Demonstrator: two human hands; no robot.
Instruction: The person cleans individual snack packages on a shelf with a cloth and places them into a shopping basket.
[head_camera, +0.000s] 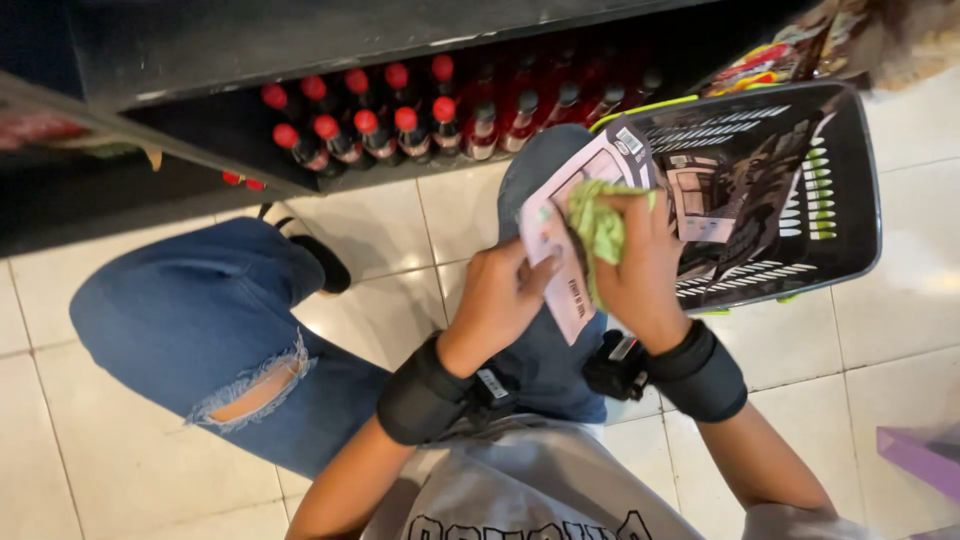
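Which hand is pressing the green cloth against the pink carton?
The right hand presses the green cloth on the pink carton; the left hand only steadies the carton's edge.

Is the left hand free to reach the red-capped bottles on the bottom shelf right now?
Probably not: the left hand holds the pink packet, though the red-capped bottles stand unblocked ahead.

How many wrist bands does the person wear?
2: one black wrist band behind the left hand, one behind the right hand, which holds a green cloth on a box.
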